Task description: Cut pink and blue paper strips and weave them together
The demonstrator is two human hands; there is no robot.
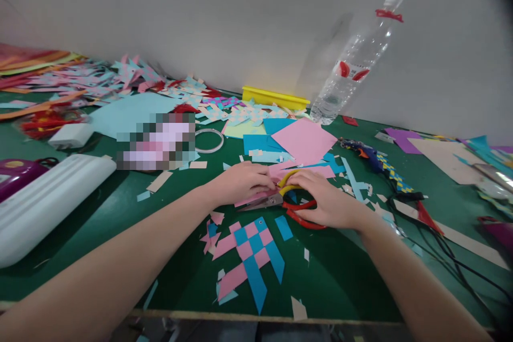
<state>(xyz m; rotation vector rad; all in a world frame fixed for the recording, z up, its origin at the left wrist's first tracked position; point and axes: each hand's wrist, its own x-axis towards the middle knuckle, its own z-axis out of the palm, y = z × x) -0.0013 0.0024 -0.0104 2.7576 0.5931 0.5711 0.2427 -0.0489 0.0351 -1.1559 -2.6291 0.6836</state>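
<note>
My left hand (pixel 242 181) is closed on a strip of pink paper (pixel 280 171) at the middle of the green table (pixel 80 246). My right hand (pixel 324 200) grips red-and-yellow-handled scissors (pixel 298 207), whose metal blades (pixel 264 202) point left under the pink strip. In front of both hands lies a woven pink-and-blue paper piece (pixel 248 254). A flat pink sheet (pixel 304 140) and blue sheets (pixel 258 144) lie just beyond the hands.
A clear plastic bottle (pixel 352 67) leans on the wall beside a yellow tray (pixel 274 98). A white ribbed case (pixel 44 203) lies at the left. Paper scraps and woven pieces (pixel 136 77) cover the back. Black cables (pixel 441 246) and a glue gun (pixel 368 156) lie at the right.
</note>
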